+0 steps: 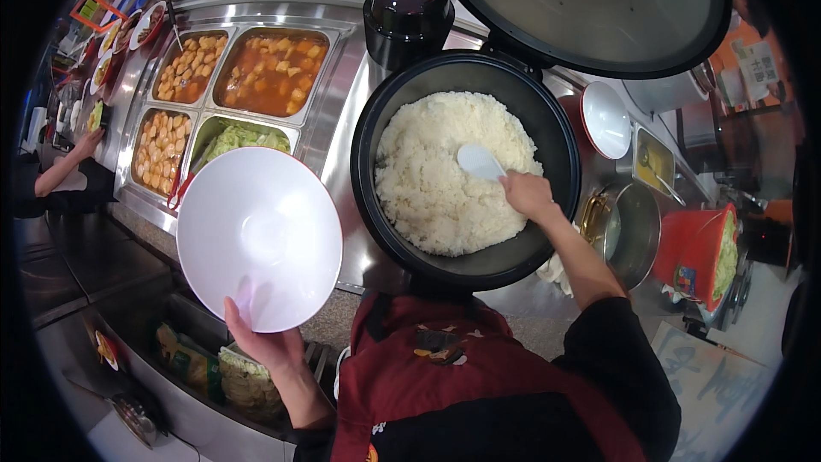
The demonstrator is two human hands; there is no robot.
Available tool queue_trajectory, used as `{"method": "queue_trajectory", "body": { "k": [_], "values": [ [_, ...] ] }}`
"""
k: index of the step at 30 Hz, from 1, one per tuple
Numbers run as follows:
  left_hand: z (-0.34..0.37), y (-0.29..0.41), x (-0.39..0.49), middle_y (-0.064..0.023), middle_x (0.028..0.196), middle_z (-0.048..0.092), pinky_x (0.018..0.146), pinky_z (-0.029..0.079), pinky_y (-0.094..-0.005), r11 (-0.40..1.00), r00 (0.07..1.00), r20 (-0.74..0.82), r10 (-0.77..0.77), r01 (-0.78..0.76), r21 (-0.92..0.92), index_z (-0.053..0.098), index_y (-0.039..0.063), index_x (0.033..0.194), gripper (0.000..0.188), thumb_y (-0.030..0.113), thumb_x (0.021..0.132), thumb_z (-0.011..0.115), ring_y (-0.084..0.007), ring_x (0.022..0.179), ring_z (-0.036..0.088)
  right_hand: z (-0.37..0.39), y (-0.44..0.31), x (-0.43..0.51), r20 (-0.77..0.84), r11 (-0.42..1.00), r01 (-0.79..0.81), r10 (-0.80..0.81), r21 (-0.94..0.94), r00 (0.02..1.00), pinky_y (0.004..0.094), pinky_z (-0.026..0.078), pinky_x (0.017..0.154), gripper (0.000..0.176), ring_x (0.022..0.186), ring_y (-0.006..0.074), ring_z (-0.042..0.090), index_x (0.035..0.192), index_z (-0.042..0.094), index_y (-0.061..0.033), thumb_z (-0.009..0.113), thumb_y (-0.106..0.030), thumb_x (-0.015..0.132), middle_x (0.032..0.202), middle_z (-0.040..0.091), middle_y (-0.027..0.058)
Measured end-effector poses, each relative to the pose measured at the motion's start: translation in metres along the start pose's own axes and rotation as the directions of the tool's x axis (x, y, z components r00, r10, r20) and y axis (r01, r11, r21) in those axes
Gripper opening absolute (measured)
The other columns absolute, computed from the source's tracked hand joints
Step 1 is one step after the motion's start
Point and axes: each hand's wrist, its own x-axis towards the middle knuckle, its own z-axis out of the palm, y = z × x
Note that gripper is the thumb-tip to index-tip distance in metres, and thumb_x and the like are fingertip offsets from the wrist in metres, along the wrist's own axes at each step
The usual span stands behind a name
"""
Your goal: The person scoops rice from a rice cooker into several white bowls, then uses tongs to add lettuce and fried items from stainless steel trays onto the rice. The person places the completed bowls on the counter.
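My left hand (pixel 272 343) grips the near rim of a white bowl (pixel 256 224), tilted so that its bare inside faces me. In my right hand (pixel 529 196) is the handle of a white rice paddle (pixel 478 162). The paddle's blade rests on or just above cooked white rice (pixel 442 199), and I cannot tell how deep it sits. That rice fills much of a large black-rimmed rice cooker (pixel 465 274), directly in front of me. Its round lid (pixel 590 6) stands raised behind the pot.
Left of the cooker, a steel counter holds food pans, one with orange stew (pixel 269 70). A black canister (pixel 410 13) stands behind. At right are a white bowl (pixel 606 120), a steel pot (pixel 641 237) and a red tub (pixel 696 250). Another person's hand (pixel 90 141) shows far left.
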Motion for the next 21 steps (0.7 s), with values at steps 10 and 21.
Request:
{"method": "queue_trajectory", "body": {
  "k": [10,21],
  "values": [
    [-0.004,0.000,-0.016,-0.0152,0.129,0.057,0.101,0.046,-0.0442,1.000,1.000,-0.016,-0.022,0.022,0.021,0.046,-0.002,0.135,0.058,0.042,0.098,0.048,-0.0287,0.120,0.056,0.052,-0.083,0.028,0.000,0.871,0.489,-0.489,-0.049,0.872,0.0500,0.053,0.065,0.020,0.068,0.0381,0.068,0.093,0.060,-0.0002,0.048,-0.016,0.089,0.073,0.068,0.0207],
    [-0.002,-0.002,-0.009,-0.0130,0.130,0.056,0.101,0.046,-0.0462,0.997,0.992,-0.129,-0.010,0.019,0.070,0.046,0.000,0.136,0.057,0.042,0.097,0.050,-0.0299,0.120,0.056,-0.002,-0.019,-0.020,0.402,0.930,0.336,-0.254,-0.147,0.880,0.0488,0.053,0.078,0.029,0.087,0.0368,0.069,0.091,0.074,-0.0051,0.053,-0.025,0.085,0.091,0.071,0.0189]
  ]
}}
